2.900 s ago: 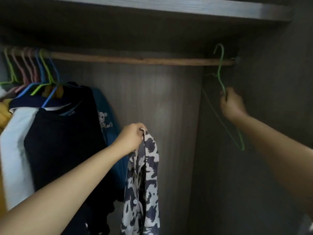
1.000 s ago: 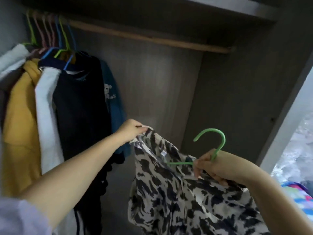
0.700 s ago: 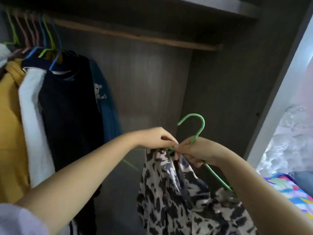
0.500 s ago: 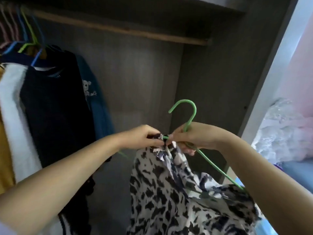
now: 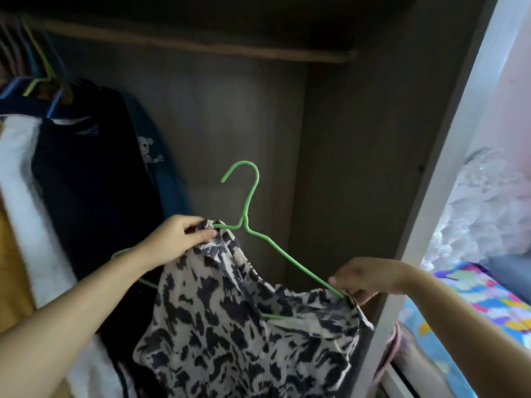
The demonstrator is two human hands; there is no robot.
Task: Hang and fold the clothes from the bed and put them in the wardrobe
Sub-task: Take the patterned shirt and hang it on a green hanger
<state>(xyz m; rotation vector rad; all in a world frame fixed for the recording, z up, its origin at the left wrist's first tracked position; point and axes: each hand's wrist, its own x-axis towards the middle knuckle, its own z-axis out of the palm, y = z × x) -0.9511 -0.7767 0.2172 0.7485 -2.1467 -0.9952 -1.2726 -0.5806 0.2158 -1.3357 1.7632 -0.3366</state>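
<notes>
Patterned shirt is being threaded onto green hanger, gripped between left hand and right hand; hooking onto rail above is judged next.

In front of open wardrobe, L hand pinches collar of black-and-white patterned shirt by neck of green hanger, R hand grips shirt shoulder at hanger's right arm end, w/ dark garments hung on rail at wardrobe's left.
</notes>
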